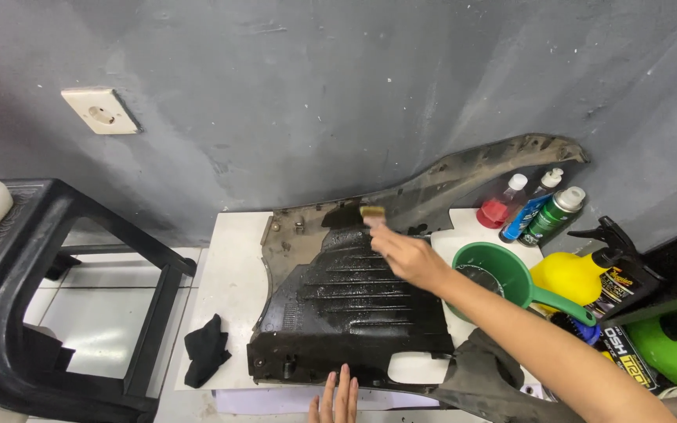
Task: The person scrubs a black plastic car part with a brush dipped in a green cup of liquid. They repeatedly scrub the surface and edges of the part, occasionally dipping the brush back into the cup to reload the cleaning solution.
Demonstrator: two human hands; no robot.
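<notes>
A rough grey wall (338, 94) fills the background, with a cream wall socket (100, 110) at about ten o'clock and a white tabletop (229, 290) low against the wall over pale floor tiles. On the tabletop lies a large black plastic panel (354, 313), ribbed across its middle and glistening wet; its upper part toward twelve o'clock is dull, brownish and dusty, and a long grimy arm of it sweeps up to two o'clock against the wall. The right hand (403, 254) reaches in from four o'clock and is closed around a small brush (371, 212) with a pale head, pressed to the panel where the wet black meets the dusty part. The left hand (337, 401) sits at six o'clock, only its fingers showing, laid flat on the near edge of the panel and holding nothing. A crumpled black cloth (205, 348) lies on the tabletop at eight o'clock of the panel, apart from it. At three o'clock a green dipper (503, 274) sits just beside the panel, with a yellow spray bottle (581, 278) behind its handle. Three slim bottles (534, 207) stand against the wall at two o'clock. A black plastic stool (64, 313) stands on the floor at nine o'clock, well apart.
</notes>
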